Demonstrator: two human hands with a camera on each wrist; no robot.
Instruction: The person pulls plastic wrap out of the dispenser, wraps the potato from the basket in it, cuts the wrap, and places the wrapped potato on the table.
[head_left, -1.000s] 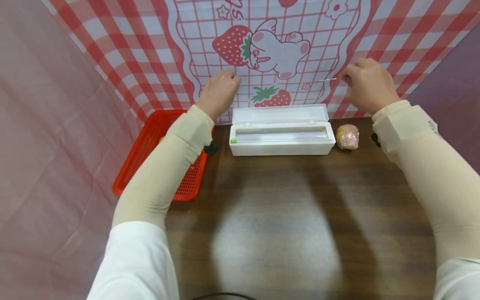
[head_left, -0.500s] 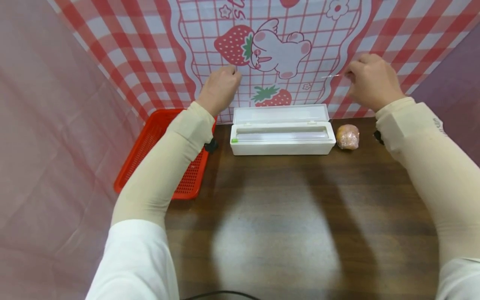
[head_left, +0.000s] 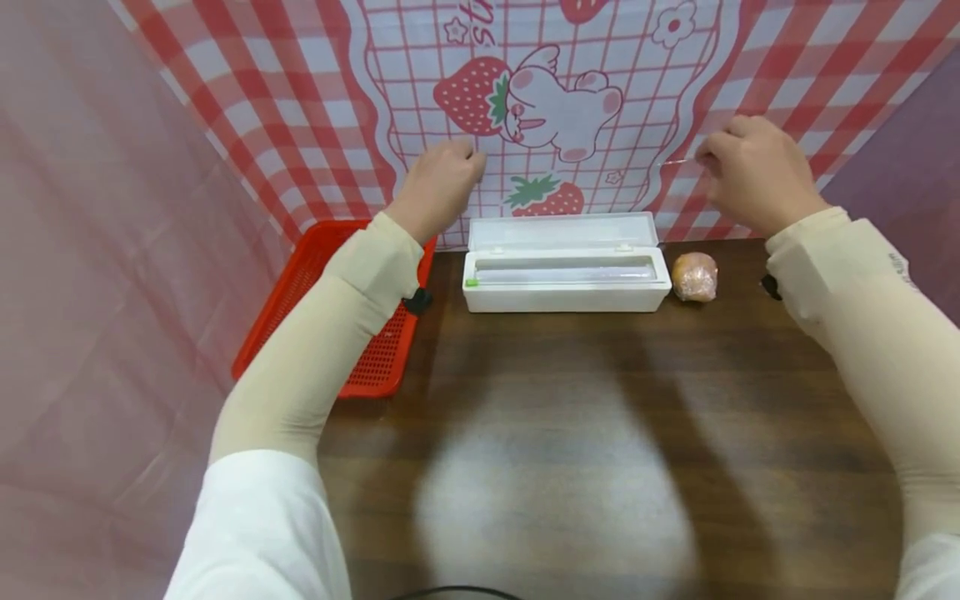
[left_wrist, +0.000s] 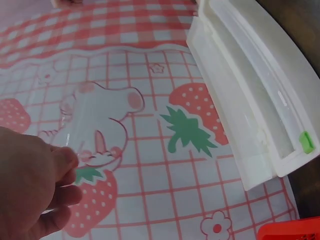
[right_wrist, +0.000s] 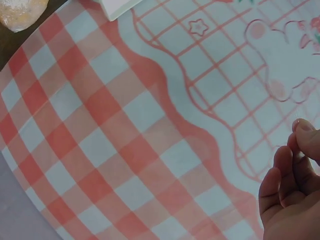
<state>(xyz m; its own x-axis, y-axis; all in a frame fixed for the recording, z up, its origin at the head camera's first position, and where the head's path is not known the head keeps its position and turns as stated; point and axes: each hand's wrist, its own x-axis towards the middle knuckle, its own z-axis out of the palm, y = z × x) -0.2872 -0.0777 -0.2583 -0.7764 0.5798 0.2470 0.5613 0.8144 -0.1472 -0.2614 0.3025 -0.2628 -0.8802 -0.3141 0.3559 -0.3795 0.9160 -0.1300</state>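
A sheet of clear cling film (head_left: 677, 162) spans the space between my two hands, visible mostly as a thin glint by the right fingers. My left hand (head_left: 438, 185) pinches one end between thumb and curled fingers, above the red basket's inner side. The other end is pinched in my right hand (head_left: 761, 175), up in front of the checked cloth. Below and between the hands sits a white cling film dispenser (head_left: 567, 298), lid raised, with a roll inside and a green cutter slider (left_wrist: 306, 142) at its left end. Most of the film is too transparent to make out.
A round, film-wrapped item (head_left: 695, 277) lies right of the dispenser. The red basket (head_left: 382, 367) stands at left, partly hidden by my left arm. A strawberry-print cloth (head_left: 570, 117) hangs behind the brown table (head_left: 555, 433). A dark cable (head_left: 457, 590) crosses the front.
My right hand has shifted a little to the right, away from the left hand, with the film still pinched. The left hand has hardly moved.
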